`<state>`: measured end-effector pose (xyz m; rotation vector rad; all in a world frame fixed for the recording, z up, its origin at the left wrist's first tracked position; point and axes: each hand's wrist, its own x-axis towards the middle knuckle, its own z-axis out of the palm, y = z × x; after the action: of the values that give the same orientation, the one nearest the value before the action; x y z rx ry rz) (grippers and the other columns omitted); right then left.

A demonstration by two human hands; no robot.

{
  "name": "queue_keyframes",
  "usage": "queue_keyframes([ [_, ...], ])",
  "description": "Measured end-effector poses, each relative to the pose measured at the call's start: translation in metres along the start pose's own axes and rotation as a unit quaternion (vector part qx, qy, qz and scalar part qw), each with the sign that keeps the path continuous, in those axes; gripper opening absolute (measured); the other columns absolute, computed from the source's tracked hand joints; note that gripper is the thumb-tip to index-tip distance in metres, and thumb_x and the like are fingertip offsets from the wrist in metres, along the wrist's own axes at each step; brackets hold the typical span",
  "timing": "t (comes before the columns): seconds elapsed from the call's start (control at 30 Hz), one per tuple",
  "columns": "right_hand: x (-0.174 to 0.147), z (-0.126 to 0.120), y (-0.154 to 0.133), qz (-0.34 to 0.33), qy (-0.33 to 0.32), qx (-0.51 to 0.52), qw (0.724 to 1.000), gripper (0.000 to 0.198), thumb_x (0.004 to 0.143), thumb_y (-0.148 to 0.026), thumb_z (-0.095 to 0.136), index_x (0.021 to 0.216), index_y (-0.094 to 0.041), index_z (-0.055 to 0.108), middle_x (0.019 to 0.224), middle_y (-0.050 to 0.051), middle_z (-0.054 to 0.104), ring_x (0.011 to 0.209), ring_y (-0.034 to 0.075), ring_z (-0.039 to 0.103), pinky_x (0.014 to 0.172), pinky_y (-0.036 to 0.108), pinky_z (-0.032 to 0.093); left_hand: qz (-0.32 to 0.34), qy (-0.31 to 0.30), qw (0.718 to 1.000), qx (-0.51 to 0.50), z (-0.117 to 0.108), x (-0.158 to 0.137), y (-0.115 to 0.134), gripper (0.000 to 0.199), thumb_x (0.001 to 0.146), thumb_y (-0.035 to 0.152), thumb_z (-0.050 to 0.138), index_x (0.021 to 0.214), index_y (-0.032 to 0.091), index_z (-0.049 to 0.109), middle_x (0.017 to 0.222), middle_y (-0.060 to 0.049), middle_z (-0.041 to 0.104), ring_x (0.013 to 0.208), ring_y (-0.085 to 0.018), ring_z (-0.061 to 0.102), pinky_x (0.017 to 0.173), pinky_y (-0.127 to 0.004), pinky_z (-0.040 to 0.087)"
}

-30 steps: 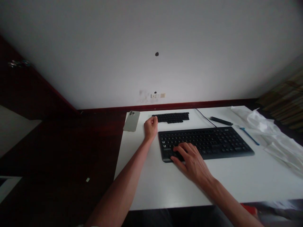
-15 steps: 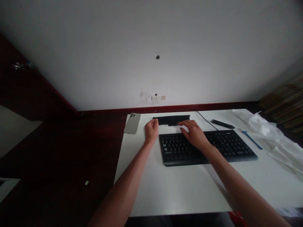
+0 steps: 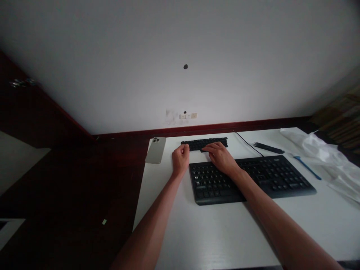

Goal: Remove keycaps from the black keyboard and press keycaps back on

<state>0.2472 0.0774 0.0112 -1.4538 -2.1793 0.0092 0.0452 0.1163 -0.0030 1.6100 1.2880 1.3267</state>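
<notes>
Left hand: I see my left hand (image 3: 180, 159) resting on the tabletop (image 3: 225, 232) just off the keyboard's far-left corner, fingers curled in with thumb and forefinger pinched together near the left end of the keycap block; whether a small piece sits in that pinch I cannot tell.

Right hand: my right hand (image 3: 221, 157) reaches across the far-left part of the keyboard (image 3: 270, 180), fingers loosely spread and extended, the fingertips touching the near edge of the keycap block; it grips nothing that I can make out.

Keycap block: the rows of loose black keycaps (image 3: 206, 143) lie close to the far edge of the tabletop, just behind the keyboard, laid out in keyboard order, I judge, so that each piece is easy to find.

Keyboard: it sits square to me in the middle of the tabletop, its cable (image 3: 247, 144) running to the far edge; pale patches near its left edge look like bare sockets, though that is hard to confirm.

Phone: a phone (image 3: 155, 150) lies camera side up at the far-left corner of the tabletop, overhanging the left edge.

Right side: a black bar-shaped tool (image 3: 268, 148) and a blue stick (image 3: 307, 167) lie beyond the keyboard's far-right corner, kept within reach, with crumpled clear plastic (image 3: 323, 153) towards the right edge.
</notes>
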Motion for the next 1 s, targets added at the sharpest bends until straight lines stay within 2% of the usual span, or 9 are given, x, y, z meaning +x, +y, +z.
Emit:
queue_keyframes([
  [0.2, 0.0, -0.002, -0.003, -0.003, -0.007, 0.003, 1.0, 0.033, 0.093, -0.012, 0.05, 0.113, -0.02, 0.076, 0.111, 0.008, 0.074, 0.105, 0.028, 0.058, 0.097, 0.048, 0.051, 0.0, -0.002, 1.0, 0.004, -0.001, 0.0, 0.0, 0.044, 0.098, 0.043, 0.044, 0.06, 0.02, 0.042, 0.055, 0.003, 0.038, 0.057, -0.013, 0.037, 0.057, -0.026, 0.026],
  [0.5, -0.011, -0.023, -0.009, 0.006, -0.021, 0.007, 1.0, 0.019, 0.093, -0.021, 0.061, 0.103, -0.021, 0.077, 0.104, 0.007, 0.075, 0.103, 0.029, 0.061, 0.093, 0.047, 0.053, 0.001, 0.002, 1.0, 0.004, -0.001, 0.0, -0.001, 0.044, 0.097, 0.042, 0.045, 0.059, 0.02, 0.041, 0.054, 0.003, 0.036, 0.056, -0.012, 0.036, 0.057, -0.026, 0.025],
  [0.73, -0.002, -0.022, -0.01, 0.011, -0.032, 0.027, 0.999, 0.039, 0.085, -0.009, 0.065, 0.12, -0.025, 0.073, 0.111, 0.005, 0.076, 0.108, 0.029, 0.061, 0.094, 0.048, 0.054, -0.004, -0.001, 1.0, 0.008, -0.001, -0.001, 0.001, 0.043, 0.097, 0.041, 0.046, 0.06, 0.02, 0.044, 0.054, 0.004, 0.038, 0.056, -0.012, 0.037, 0.056, -0.026, 0.025],
  [1.0, 0.006, -0.016, -0.015, 0.056, -0.078, 0.007, 0.995, 0.034, 0.083, -0.007, 0.066, 0.11, -0.024, 0.077, 0.098, 0.007, 0.075, 0.098, 0.026, 0.068, 0.092, 0.044, 0.056, -0.002, 0.001, 1.0, 0.014, -0.002, 0.0, 0.002, 0.043, 0.097, 0.04, 0.046, 0.059, 0.019, 0.044, 0.054, 0.004, 0.038, 0.056, -0.012, 0.038, 0.057, -0.027, 0.025],
])
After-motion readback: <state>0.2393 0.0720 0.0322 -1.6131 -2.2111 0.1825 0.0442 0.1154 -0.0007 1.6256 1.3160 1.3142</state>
